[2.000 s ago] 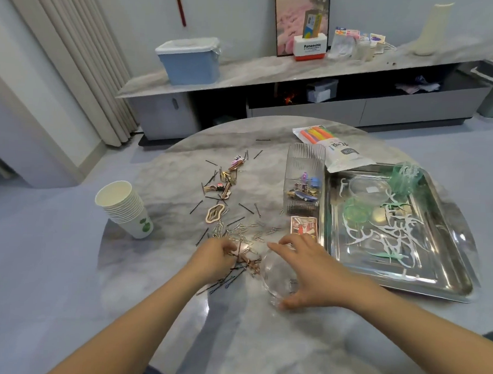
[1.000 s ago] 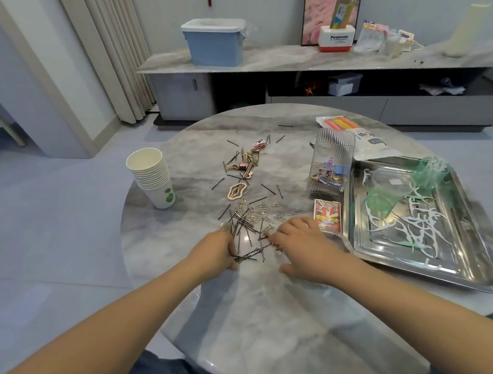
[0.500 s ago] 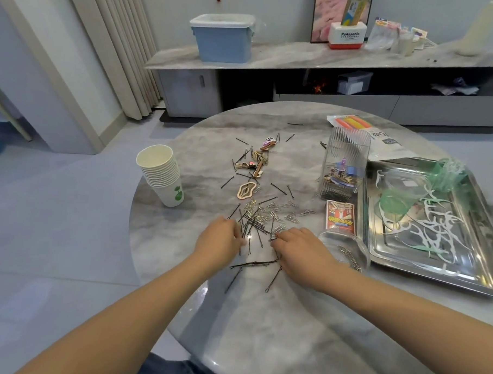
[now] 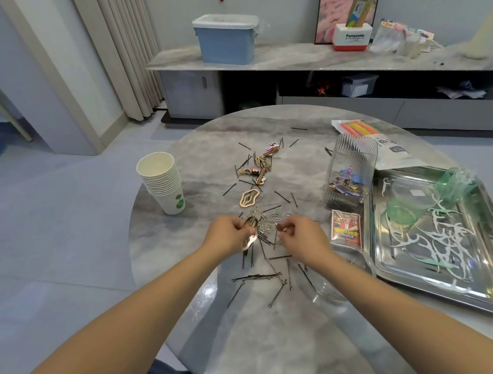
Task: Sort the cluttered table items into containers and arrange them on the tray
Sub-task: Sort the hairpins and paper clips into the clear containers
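A heap of silver paper clips [image 4: 266, 223] lies mid-table among loose black bobby pins [image 4: 264, 276]. My left hand [image 4: 227, 237] pinches a bunch of paper clips at the heap's left side. My right hand [image 4: 302, 237] pinches more clips at its right side. A clear round container [image 4: 349, 265] lies under my right forearm, with clips inside. Hair clips [image 4: 257, 170] are scattered farther back. A steel tray [image 4: 399, 281] at the right holds white and green floss picks [image 4: 446, 240] and clear lids.
A stack of paper cups [image 4: 163, 183] stands at the left. A tall clear ribbed box [image 4: 350, 174] with hair clips stands left of the tray, a small red card pack [image 4: 346, 228] in front of it. A white snack bag [image 4: 382, 144] lies behind.
The view shifted left. My right hand let go of the clear container and moved to the clip heap. Both hands lifted slightly and now pinch paper clips.
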Motion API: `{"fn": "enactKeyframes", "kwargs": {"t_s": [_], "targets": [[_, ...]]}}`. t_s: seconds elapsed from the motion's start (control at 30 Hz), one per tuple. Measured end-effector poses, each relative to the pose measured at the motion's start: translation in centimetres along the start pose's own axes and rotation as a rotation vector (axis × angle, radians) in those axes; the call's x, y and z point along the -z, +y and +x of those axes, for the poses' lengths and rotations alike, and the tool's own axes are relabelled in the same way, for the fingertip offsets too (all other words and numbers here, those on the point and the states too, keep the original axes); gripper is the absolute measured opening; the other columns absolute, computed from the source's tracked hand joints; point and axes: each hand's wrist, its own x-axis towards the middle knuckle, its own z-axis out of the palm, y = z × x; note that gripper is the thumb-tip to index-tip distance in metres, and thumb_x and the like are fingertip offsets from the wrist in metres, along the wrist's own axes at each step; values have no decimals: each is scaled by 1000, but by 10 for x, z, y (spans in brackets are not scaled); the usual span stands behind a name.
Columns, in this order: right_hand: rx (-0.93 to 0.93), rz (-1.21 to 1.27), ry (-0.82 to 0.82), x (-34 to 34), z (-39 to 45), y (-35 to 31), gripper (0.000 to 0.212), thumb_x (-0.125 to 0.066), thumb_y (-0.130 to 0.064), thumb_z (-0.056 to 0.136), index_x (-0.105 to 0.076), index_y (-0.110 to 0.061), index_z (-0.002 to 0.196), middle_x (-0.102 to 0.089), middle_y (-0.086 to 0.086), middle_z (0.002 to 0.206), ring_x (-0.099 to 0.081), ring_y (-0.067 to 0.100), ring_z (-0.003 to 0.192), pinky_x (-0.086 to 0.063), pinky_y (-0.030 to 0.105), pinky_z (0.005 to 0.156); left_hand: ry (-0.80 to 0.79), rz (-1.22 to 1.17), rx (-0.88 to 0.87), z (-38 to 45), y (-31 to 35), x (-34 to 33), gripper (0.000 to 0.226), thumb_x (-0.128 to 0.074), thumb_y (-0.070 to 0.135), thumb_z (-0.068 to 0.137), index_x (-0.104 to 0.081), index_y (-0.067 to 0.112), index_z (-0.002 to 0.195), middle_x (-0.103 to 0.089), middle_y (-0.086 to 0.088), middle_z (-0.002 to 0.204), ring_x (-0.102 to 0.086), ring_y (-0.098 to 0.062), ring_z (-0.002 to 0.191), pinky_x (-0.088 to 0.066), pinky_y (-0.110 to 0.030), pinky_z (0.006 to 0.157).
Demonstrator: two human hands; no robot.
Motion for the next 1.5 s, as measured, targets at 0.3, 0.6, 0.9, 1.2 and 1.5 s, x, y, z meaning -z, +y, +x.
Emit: {"fn": "enactKeyframes", "kwargs": {"t_s": [0.3, 0.6, 0.9, 1.2, 1.5], "targets": [[-539, 1416, -291, 19, 41, -31, 32, -34, -27, 102, -51, -2, 90, -60, 17, 85, -59, 28, 78, -51, 41, 73, -102, -210, 15, 31, 48, 1, 39, -49, 33, 96, -68, -1, 89, -70, -19, 92, -69, -31, 79, -56, -42, 83], [-567, 1088, -309, 8, 120, -16, 18, -53, -23, 93, -49, -8, 85, -49, 7, 68, -50, 17, 57, -43, 24, 43, 127, 344, -6, 110, 19, -1, 40, -69, 40, 83, -59, 12, 109, -58, -10, 115, -55, -23, 99, -42, -30, 80], [-394, 856, -237, -3, 148, -15, 19, -60, -28, 90, -56, -11, 82, -42, -1, 59, -36, 10, 47, -29, 22, 44, 67, -336, 29, 136, 30, 1, 7, -70, 15, 84, -66, 11, 87, -68, -8, 80, -64, -17, 62, -53, -26, 54], [-453, 730, -79, 15, 168, -19, 22, -44, -17, 91, -56, -4, 78, -49, 12, 60, -39, 18, 43, -30, 21, 39, 216, 469, -196, 185, 35, -10, 43, -55, 48, 88, -56, 22, 124, -50, -4, 127, -38, -24, 123, -31, -35, 99], [-576, 949, -145, 21, 161, -6, 33, -34, -37, 95, -52, -11, 87, -38, 0, 58, -34, 13, 45, -24, 21, 45, -20, 456, -145, 197, 50, -16, 30, -69, 26, 83, -55, 15, 107, -55, 0, 94, -50, -16, 87, -35, -24, 71]]}}
